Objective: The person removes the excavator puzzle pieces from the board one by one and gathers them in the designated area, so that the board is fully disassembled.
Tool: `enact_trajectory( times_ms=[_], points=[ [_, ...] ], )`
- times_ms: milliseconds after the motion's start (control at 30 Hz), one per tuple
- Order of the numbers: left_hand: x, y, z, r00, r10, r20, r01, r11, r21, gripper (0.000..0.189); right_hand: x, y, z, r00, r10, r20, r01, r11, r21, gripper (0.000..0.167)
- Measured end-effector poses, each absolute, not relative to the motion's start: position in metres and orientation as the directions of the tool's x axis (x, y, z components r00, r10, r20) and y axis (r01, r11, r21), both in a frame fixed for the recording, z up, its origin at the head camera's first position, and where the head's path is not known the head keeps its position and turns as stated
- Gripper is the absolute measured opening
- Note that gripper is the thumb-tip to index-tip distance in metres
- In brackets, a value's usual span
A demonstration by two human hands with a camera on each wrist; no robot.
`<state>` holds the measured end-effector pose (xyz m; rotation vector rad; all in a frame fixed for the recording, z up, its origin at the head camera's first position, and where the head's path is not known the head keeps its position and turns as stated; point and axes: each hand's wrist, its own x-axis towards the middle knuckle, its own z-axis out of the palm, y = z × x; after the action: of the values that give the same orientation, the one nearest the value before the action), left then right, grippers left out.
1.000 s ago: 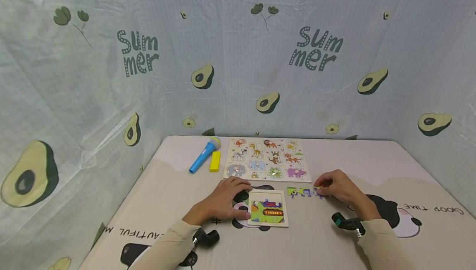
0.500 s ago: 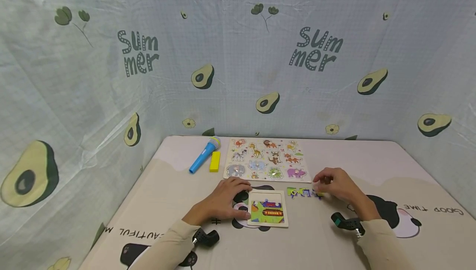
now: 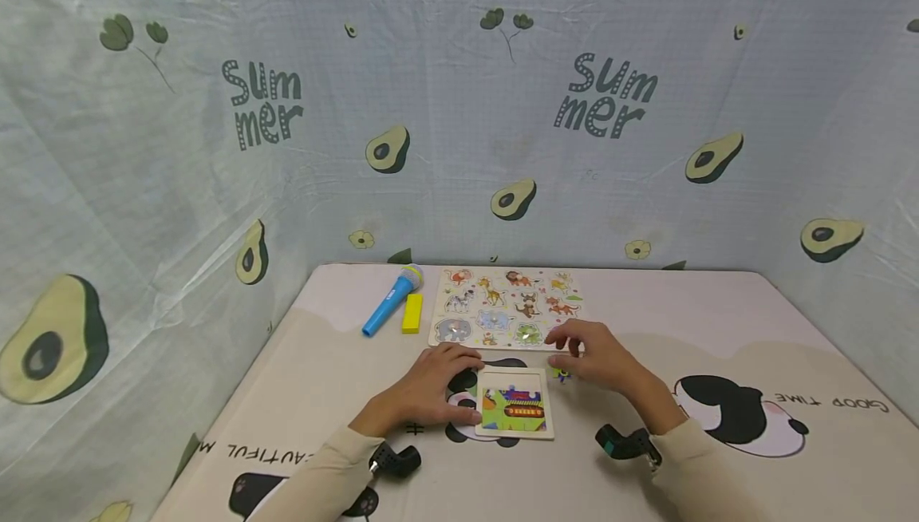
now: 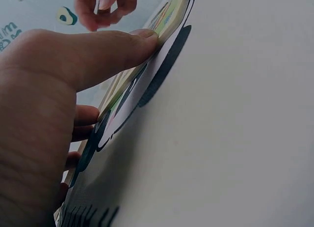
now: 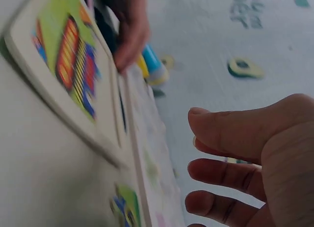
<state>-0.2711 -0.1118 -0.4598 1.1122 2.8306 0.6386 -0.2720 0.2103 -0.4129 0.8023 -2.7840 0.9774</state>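
My left hand (image 3: 433, 386) grips the left side of a small wooden puzzle frame (image 3: 551, 418), thumb at its near corner and fingers at the far one. In the left wrist view the thumb (image 4: 122, 50) presses the frame's edge. Inside lies a partly filled picture in green, red and purple (image 3: 524, 410), with bare wood along its far side. My right hand (image 3: 599, 358) hovers just right of the frame, fingers loosely bent and apart. A green and blue puzzle piece (image 3: 562, 375) shows under its fingertips. In the right wrist view the thumb and fingers hold nothing visible.
Behind the frame lies an animal peg puzzle board (image 3: 508, 310). A blue toy microphone (image 3: 388, 305) and a yellow block (image 3: 412, 314) lie left of that board. A patterned curtain (image 3: 431, 211) walls the table (image 3: 531, 478) at the back.
My right hand has left the rightmost puzzle piece and moved left, over the row of pieces towards the frame. It now hides most of that row. The left hand has stayed put.
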Motion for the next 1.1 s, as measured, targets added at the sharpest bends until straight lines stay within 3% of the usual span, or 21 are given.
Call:
enact_trajectory(
  times_ms=[167, 467, 733, 1100],
  points=[
    [-0.270, -0.112, -0.457, -0.744, 0.659, 0.108, 0.641, 0.659, 0.394, 0.076, -0.264, 0.179, -0.413, -0.821, -0.532, 0.206, -0.548, 0.636, -0.543, 0.027],
    [-0.270, -0.113, -0.457, -0.742, 0.661, 0.112, 0.644, 0.656, 0.394, 0.076, -0.252, 0.138, -0.427, -0.814, -0.572, 0.099, -0.525, 0.653, -0.545, 0.027],
    [-0.271, -0.113, -0.459, -0.740, 0.662, 0.118, 0.646, 0.652, 0.397, 0.075, -0.244, 0.126, -0.436, -0.835, -0.547, 0.060, -0.502, 0.712, -0.491, 0.023],
    [-0.269, -0.113, -0.457, -0.742, 0.660, 0.116, 0.644, 0.654, 0.397, 0.074, -0.238, 0.121, -0.439, -0.871, -0.489, 0.041, -0.437, 0.735, -0.518, 0.023]
  ],
)
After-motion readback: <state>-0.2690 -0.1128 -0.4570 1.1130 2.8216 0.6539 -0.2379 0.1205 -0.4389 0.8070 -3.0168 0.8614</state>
